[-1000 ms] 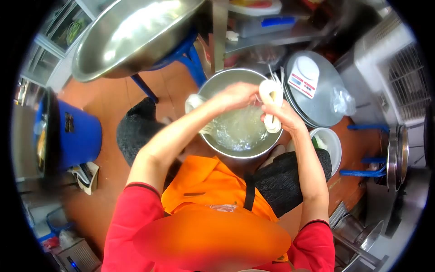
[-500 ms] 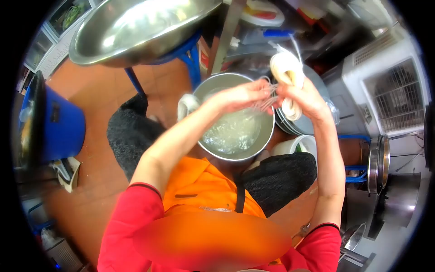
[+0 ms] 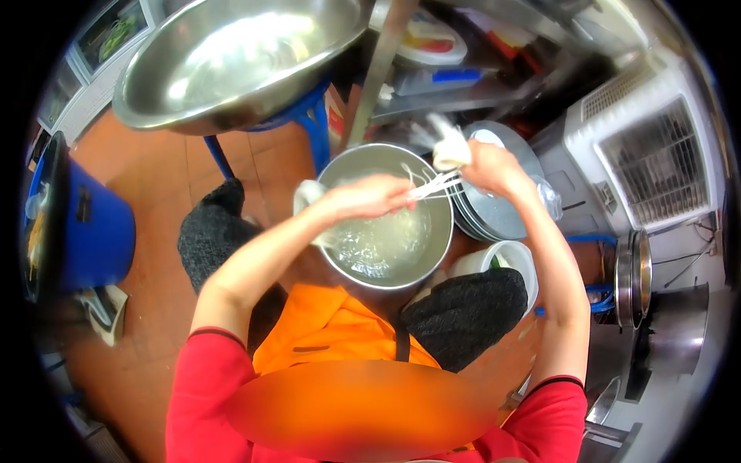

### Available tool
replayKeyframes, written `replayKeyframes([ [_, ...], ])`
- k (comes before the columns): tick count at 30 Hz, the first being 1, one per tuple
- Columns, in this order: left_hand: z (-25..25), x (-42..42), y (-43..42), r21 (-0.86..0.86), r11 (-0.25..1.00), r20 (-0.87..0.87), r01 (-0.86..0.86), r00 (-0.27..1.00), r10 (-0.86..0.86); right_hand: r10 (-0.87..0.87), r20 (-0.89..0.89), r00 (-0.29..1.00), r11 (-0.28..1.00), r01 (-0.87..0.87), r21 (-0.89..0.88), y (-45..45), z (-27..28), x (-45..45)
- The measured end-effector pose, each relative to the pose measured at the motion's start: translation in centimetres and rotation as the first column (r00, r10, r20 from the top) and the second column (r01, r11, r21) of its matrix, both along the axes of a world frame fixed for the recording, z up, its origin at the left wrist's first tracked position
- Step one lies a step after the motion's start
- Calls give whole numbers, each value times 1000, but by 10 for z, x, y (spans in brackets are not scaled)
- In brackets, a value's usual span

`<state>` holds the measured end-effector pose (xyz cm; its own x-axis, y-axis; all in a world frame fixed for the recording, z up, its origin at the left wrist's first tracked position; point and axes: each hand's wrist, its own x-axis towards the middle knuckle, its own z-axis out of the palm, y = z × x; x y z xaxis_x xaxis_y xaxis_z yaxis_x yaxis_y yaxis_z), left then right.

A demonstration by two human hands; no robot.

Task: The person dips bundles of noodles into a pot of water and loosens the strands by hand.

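Note:
A white, soft-looking bundle (image 3: pixel 451 152) is held in my right hand (image 3: pixel 492 167), above the far right rim of a large metal pot (image 3: pixel 329 266). Thin white strands (image 3: pixel 437 186) stretch from it to my left hand (image 3: pixel 376 195), whose fingers pinch their ends over the pot. Cloudy liquid (image 3: pixel 386 247) moves inside the pot. Over the pot's left rim hangs a white cloth (image 3: pixel 308 197). The upper tip of the bundle is blurred by motion.
A wide metal basin (image 3: pixel 231 69) rests on a blue stool (image 3: pixel 312 123) at the upper left. Stacked round lids (image 3: pixel 502 212) and a white bucket (image 3: pixel 523 258) stand right of the pot. A blue bin (image 3: pixel 96 224) is at left, an air cooler (image 3: pixel 656 147) at right.
The bundle has tipped over toward the left in my right hand. My left hand has drawn away to the left and lower, and the strands between the hands are stretched longer.

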<state>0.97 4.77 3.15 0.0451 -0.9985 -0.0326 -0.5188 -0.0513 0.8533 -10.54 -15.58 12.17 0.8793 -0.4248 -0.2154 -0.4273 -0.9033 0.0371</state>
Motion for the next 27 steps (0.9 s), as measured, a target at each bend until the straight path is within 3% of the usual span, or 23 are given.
replayKeyframes([
  [2, 20, 3, 1, 60, 997, 62, -50, 997, 46, 98, -174, 980, 982, -124, -144, 6, -28, -3],
  [4, 25, 8, -3, -36, 999, 140, 5, 990, 0, 141, -297, 944, 963, -201, -182, 19, -52, -9],
  [6, 19, 16, -4, -107, 993, 126, 47, 991, -33, 358, -298, 885, 907, -405, -113, 36, -64, -22],
  [7, 10, 26, -10, -102, 993, 36, 51, 998, -48, 492, -174, 853, 843, -517, -149, 45, -70, -30],
  [8, 4, 35, -13, -46, 999, -93, 18, 995, -22, 519, -21, 854, 853, -520, -39, 52, -67, -37],
  [10, -24, 46, -18, -4, 1000, -441, 31, 897, -30, 457, 262, 850, 828, -514, 225, 61, -45, -40],
  [12, -44, 35, -19, 29, 997, -795, -66, 603, 63, 186, 336, 923, 807, -339, 484, 62, -23, -36],
  [13, -38, 30, -17, 107, 989, -785, -105, 602, 149, 38, 340, 940, 755, -250, 607, 60, -17, -37],
  [14, -30, 19, -14, 128, 984, -857, -125, 486, 173, -57, 370, 927, 751, -204, 628, 50, -20, -35],
  [16, -37, 18, -21, 1, 999, -941, 49, 339, -15, -188, 438, 879, 772, -143, 619, 37, -20, -30],
  [17, -40, 15, -22, 118, 993, -904, -10, 414, 111, -207, 506, 837, 807, -146, 573, 29, -26, -28],
  [18, -48, 14, -22, 117, 993, -898, 10, 427, 102, -246, 601, 760, 735, -258, 627, 16, -37, -27],
  [20, -72, 13, -21, 123, 991, -891, 48, 446, 89, -475, 421, 772, 411, -229, 883, 12, -30, -27],
  [24, -85, 17, -26, 138, 986, -787, 96, 614, 51, -479, 326, 815, 228, -243, 943, 8, -35, -33],
  [27, -101, 27, -25, 100, 994, -400, 52, 916, -8, -431, 251, 867, 190, -185, 964, 5, -26, -33],
])
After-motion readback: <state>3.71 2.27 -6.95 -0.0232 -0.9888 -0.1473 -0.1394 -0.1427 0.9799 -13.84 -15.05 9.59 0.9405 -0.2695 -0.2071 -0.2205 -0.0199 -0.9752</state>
